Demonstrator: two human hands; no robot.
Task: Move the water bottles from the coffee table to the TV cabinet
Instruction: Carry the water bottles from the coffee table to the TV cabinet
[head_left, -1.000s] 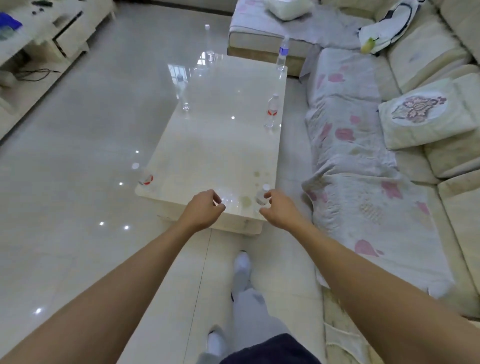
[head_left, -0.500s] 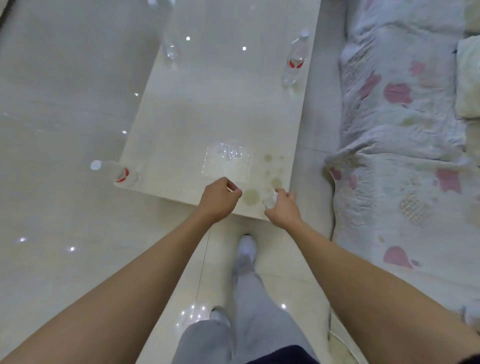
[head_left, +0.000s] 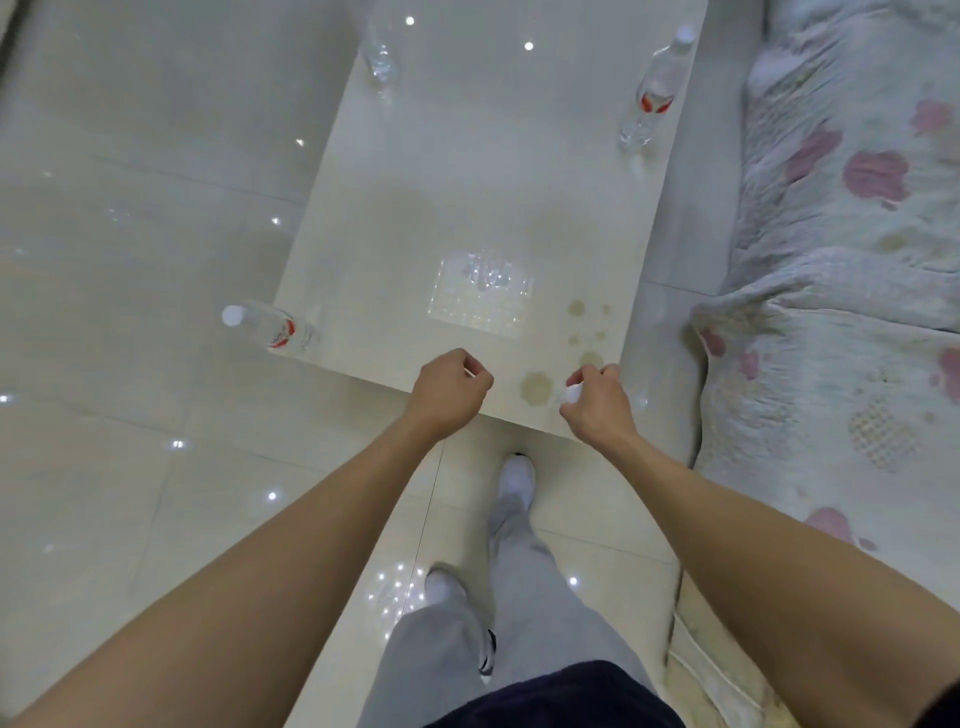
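The right hand (head_left: 597, 402) has closed round the cap of the near-corner bottle (head_left: 573, 393), most of it hidden, so a firm hold is only my guess. The left hand (head_left: 449, 389), curled loosely, holds nothing visible. He has leaned in closer over the coffee table (head_left: 467, 208); three more bottles (head_left: 270, 327) wait farther along.

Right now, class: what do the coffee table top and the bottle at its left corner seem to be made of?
Coffee table top: likely polished stone or a glossy laminate; cream, mirror-like reflections of ceiling lights. Bottle: clear thin plastic, apparently; see-through body, white cap, red label.
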